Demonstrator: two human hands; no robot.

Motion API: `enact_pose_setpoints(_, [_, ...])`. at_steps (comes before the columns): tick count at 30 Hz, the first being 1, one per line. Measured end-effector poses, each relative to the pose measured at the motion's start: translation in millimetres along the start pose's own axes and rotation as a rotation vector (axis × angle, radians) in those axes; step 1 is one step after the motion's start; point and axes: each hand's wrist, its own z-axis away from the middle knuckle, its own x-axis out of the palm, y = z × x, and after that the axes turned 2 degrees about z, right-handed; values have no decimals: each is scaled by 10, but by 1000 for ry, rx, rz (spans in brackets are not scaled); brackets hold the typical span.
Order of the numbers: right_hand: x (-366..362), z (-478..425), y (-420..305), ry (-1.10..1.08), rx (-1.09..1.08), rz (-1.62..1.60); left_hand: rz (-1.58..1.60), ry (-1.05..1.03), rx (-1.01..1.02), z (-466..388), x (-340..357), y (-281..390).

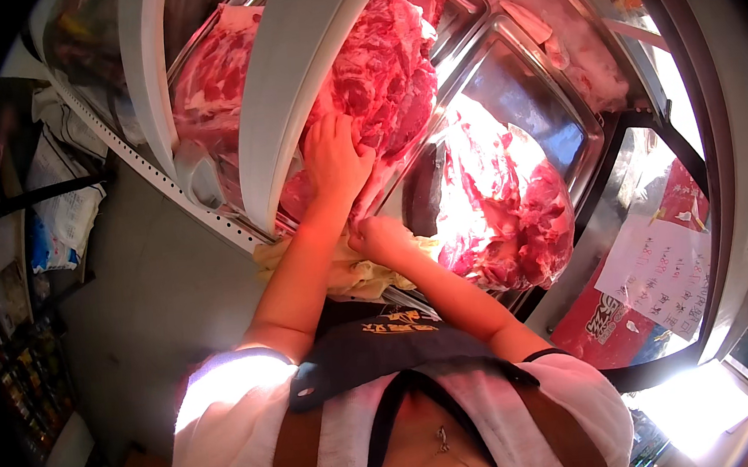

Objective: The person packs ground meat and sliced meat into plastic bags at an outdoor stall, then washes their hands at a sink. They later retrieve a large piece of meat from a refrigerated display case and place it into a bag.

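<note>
A large piece of raw red meat (374, 80) lies in the refrigerated display case. My left hand (338, 156) grips its near side, fingers curled over the surface and thumb spread to the right. From this piece a long strip of meat (376, 183) runs towards me. At the strip's near end my right hand (384, 239) is closed in a fist around it; the fingertips are hidden. Just below both hands, a crumpled yellowish cloth (351, 275) lies on the case's edge. To the right, under bright light, rests another big raw meat cut (505, 202) with pale fat.
A white curved frame post (298, 87) rises close to my left hand. Beyond the right-hand cut is a shiny metal tray (522, 94). More meat (217, 80) lies left of the post. A handwritten paper sheet (654, 275) hangs at the right, and plastic bags (67, 193) hang at the left.
</note>
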Motion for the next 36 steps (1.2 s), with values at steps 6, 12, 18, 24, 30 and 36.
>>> enact_pose_setpoints(6, [-1610,-491,452,547,-26,-37,82,15,80,-101,77,141])
enact_pose_setpoints(12, [-2238,-1878,-33,746,-5,-12,82,24,19,-164,155,111])
enact_pose_setpoints(18, [-1926,-2397,-38,778,-61,-416,111,14,40,-209,122,139])
enact_pose_setpoints(24, [-1664,-1439,-254,670,-201,-463,197,-89,8,203,36,29])
enact_pose_setpoints(30, [-735,-227,-252,849,-336,-327,392,-249,-159,839,-247,-367])
enact_pose_setpoints(36, [46,252,-133,983,-401,-139,1269,-57,-548,856,-12,-744])
